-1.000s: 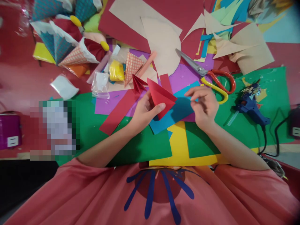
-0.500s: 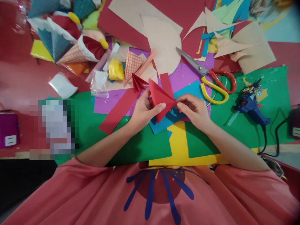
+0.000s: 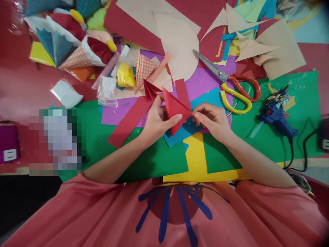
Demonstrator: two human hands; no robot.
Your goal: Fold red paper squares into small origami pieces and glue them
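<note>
Between my hands is a folded red paper point(image 3: 174, 110), creased to a point on its right side. My left hand point(image 3: 160, 118) grips its wide left side, thumb on top and fingers behind. The thumb and forefinger of my right hand point(image 3: 212, 119) pinch its right tip. A second pleated red paper piece point(image 3: 150, 90) lies just beyond my left hand, beside a red paper strip point(image 3: 128, 121). Under the held paper lie a blue sheet point(image 3: 177, 134) and a shorter red strip point(image 3: 182, 92).
Scissors point(image 3: 223, 76) with red and yellow handles lie open beyond my right hand. A blue glue gun point(image 3: 279, 120) with a cord rests at right. Decorated paper cones point(image 3: 77, 58), a yellow packet point(image 3: 125, 74) and beige sheets point(image 3: 180, 51) cover the far side. A pixelated object point(image 3: 60, 140) is at left.
Both hands keep their hold on the folded red paper, which has tilted slightly. My right fingertips have shifted a little at its tip. The view has moved slightly.
</note>
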